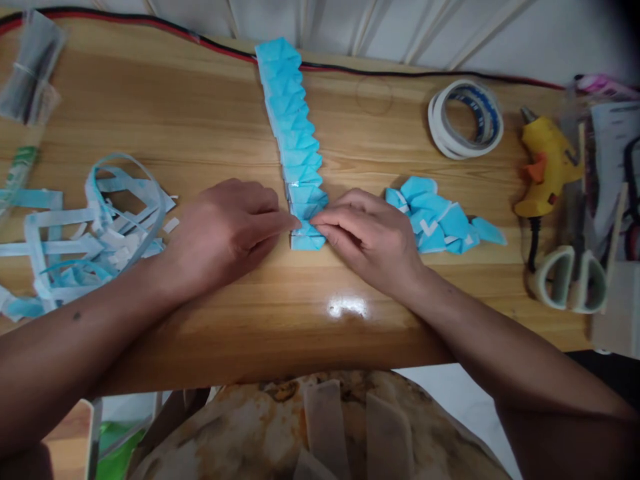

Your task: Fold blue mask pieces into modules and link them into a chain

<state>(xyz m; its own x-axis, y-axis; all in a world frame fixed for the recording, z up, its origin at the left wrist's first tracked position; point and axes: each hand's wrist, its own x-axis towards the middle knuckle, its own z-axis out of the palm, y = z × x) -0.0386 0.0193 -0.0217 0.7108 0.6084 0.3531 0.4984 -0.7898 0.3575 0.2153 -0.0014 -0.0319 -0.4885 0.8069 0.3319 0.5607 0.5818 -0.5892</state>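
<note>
A long strip of folded blue material (293,127), its pieces overlapping in a row, lies on the wooden table and runs away from me. At its near end, my left hand (235,230) pinches the left edge with thumb and forefinger. From the other side, my right hand (373,233) grips the right edge of the same end, its fingertips close to those of the left. Just beyond the right hand sits a small heap of loose folded blue pieces (435,217). Parts of the strip's near end are hidden by my fingers.
Blue and white cut strips (95,233) lie in a tangle at left. Tape rolls (465,120), a yellow glue gun (547,163) and scissors (570,280) are at right. A red and black cable (200,40) runs along the back. A bundle of ties (30,73) is far left.
</note>
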